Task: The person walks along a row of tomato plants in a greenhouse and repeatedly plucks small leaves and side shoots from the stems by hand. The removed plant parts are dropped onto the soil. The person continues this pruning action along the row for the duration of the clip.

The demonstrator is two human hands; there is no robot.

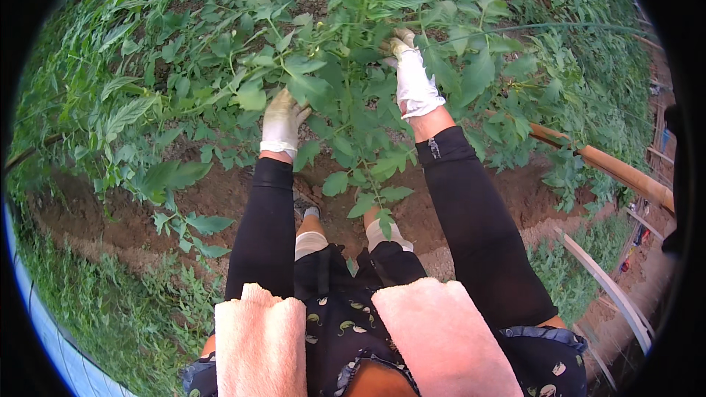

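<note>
Leafy tomato plants (309,74) fill the space before me. My left hand (281,124), in a thin whitish glove stained green at the fingers, reaches in among the lower leaves. Its thumb side shows, while leaves cover the fingertips. Farther forward, my right hand (409,71), in a similar stained glove, is beside the upright stem of the middle plant. Foliage screens its fingers, so whether they grip a stem cannot be told. A leafy shoot (372,182) hangs between my forearms, over the brown soil.
A bamboo pole (623,172) slants through plants at right. Green twine (551,26) crosses the foliage at upper right. Bare soil (193,207) forms a strip around my feet. Pale wooden strips (604,281) stand at lower right; blue sheeting (60,336) borders the lower left.
</note>
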